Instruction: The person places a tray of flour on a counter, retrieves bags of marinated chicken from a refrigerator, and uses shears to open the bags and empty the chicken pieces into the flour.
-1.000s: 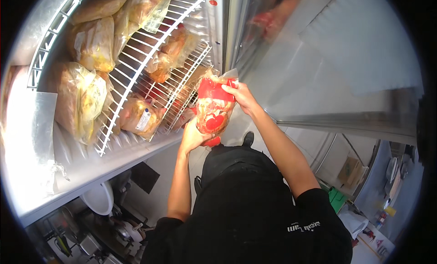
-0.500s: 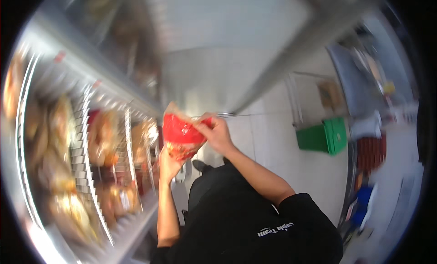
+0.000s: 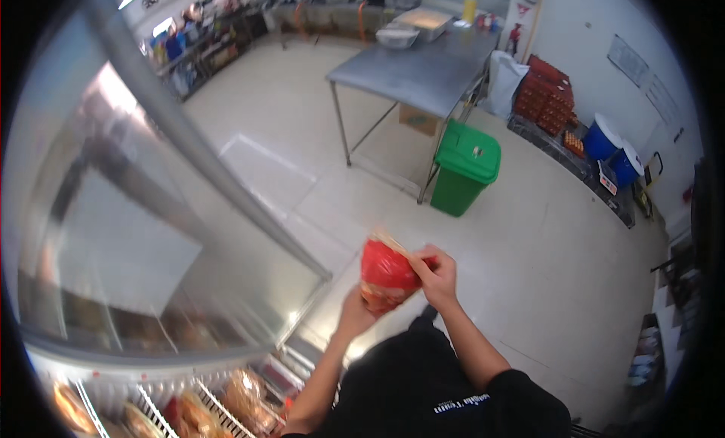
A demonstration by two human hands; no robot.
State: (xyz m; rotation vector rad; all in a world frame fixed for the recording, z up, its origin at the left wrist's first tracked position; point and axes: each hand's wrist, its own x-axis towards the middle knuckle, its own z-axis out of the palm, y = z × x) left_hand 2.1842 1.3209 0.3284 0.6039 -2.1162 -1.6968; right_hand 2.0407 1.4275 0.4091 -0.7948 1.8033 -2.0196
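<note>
A red plastic food bag (image 3: 387,266) with a see-through lower part is held up in front of my body. Orange-brown contents show through its lower part, but I cannot make out what they are. My left hand (image 3: 355,314) holds the bag from below on its left side, its fingers mostly hidden behind it. With fingers closed, my right hand (image 3: 438,278) grips the bag's upper right edge. The top of the bag looks pale and crumpled.
At the left stands an open glass door (image 3: 226,287), beside racks of bagged food (image 3: 245,400). Ahead are a steel table (image 3: 415,72) and a green lidded bin (image 3: 462,174). Stacked red-brown trays (image 3: 545,94) and blue buckets (image 3: 603,140) line the right wall.
My view and body have turned right, away from the food racks, toward the table and bin. Both hands keep hold of the red bag throughout.
</note>
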